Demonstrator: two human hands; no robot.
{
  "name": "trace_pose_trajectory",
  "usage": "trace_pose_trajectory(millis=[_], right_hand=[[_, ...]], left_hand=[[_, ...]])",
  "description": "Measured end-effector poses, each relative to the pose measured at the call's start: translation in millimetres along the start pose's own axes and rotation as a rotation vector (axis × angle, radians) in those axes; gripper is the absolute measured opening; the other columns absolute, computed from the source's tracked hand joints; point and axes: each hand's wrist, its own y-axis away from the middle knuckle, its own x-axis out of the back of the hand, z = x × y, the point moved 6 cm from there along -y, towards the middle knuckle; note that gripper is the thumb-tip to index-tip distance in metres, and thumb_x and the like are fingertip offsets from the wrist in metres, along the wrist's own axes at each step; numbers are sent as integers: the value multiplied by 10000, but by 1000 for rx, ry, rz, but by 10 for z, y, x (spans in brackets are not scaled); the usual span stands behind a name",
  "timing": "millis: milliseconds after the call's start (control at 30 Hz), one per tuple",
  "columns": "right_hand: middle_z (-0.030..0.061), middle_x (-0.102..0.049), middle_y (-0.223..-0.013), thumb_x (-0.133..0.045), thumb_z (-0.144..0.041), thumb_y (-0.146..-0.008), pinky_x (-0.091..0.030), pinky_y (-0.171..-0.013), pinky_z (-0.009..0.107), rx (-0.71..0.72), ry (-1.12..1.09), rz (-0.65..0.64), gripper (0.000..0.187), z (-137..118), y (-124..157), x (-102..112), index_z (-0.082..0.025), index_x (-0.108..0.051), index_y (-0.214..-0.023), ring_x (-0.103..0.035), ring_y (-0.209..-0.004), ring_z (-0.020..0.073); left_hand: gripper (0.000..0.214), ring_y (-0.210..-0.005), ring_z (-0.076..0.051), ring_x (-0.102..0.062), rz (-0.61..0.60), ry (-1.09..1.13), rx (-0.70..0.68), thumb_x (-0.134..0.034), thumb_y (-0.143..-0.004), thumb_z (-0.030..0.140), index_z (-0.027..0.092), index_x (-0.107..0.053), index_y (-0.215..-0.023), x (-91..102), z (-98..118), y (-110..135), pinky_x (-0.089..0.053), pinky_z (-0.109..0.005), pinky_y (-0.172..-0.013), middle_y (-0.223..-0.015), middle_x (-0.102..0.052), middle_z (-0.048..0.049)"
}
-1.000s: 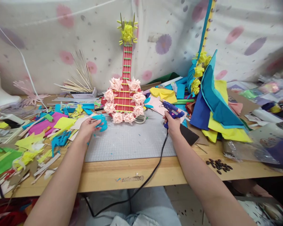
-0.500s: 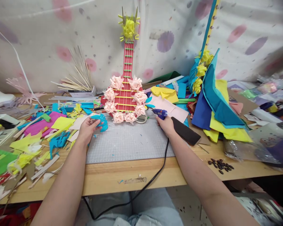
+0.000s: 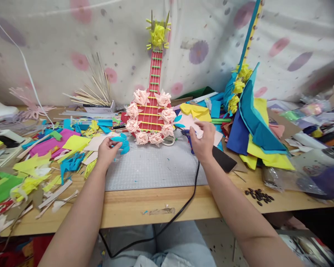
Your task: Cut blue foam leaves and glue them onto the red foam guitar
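My left hand pinches a small cluster of blue paper leaves over the left edge of the grey cutting mat. My right hand is raised at the mat's right side, its thumb and fingers apart. Just left of and behind it is a dark blue glue gun, partly covered by the hand, with a black cord running down off the table. Between both hands, at the mat's far edge, stands a red paper guitar ringed with pink paper flowers. Two blue leaves show at its right side.
Paper scraps cover the left side. A box of thin sticks stands behind them. On the right are a black phone, blue and yellow paper sheets, dark beads and a plastic bag.
My right hand has let go of the glue gun and lifted, with its fingers spreading. My left hand keeps its pinch on the blue leaves. The view has shifted slightly.
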Motion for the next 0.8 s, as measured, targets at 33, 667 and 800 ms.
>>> trace_pose_trajectory(millis=[33, 667, 800], right_hand=[[98, -579, -918, -475, -359, -837, -406, -848, 421, 44, -32, -29, 195, -130, -10, -47, -200, -581, -878, -520, -929, 234], [132, -570, -1006, -431, -359, -860, -300, -827, 390, 1061, 188, -920, 329, -1373, 230, -1841, -146, -673, -927, -424, -941, 242], [125, -589, -986, -382, -375, -879, -294, -832, 400, 1128, 203, -893, 373, -1410, 255, -1879, -151, -680, -866, -437, -936, 244]], left_hand=[[420, -695, -167, -595, -10, 21, 8, -709, -506, 384, 176, -567, -842, 1, -7, -9, -459, -308, -710, -731, -644, -15], [323, -670, -165, -590, 63, -59, 23, -663, -559, 388, 186, -521, -765, 142, -81, -46, -428, -281, -650, -704, -625, -12], [308, -675, -169, -593, 87, -63, 34, -661, -564, 381, 187, -519, -755, 169, -56, -34, -426, -278, -638, -711, -627, -18]])
